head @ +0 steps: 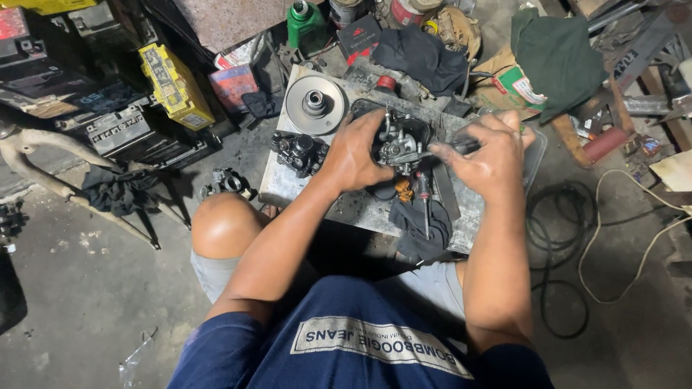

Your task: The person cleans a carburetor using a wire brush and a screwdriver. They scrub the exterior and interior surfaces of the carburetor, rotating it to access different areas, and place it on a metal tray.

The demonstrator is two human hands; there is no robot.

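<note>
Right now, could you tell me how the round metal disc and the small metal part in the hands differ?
The round metal disc lies flat and untouched on the slab; the small metal part is gripped by the left hand while the right hand works a tool on it. The disc is smooth and wide, the part knobbly and compact. Both are grey metal.

I see only one view, from a camera on the person's head. It looks almost straight down, close over the knees and the low work slab (288,189), with dirty floor (86,288) all around it.
</note>
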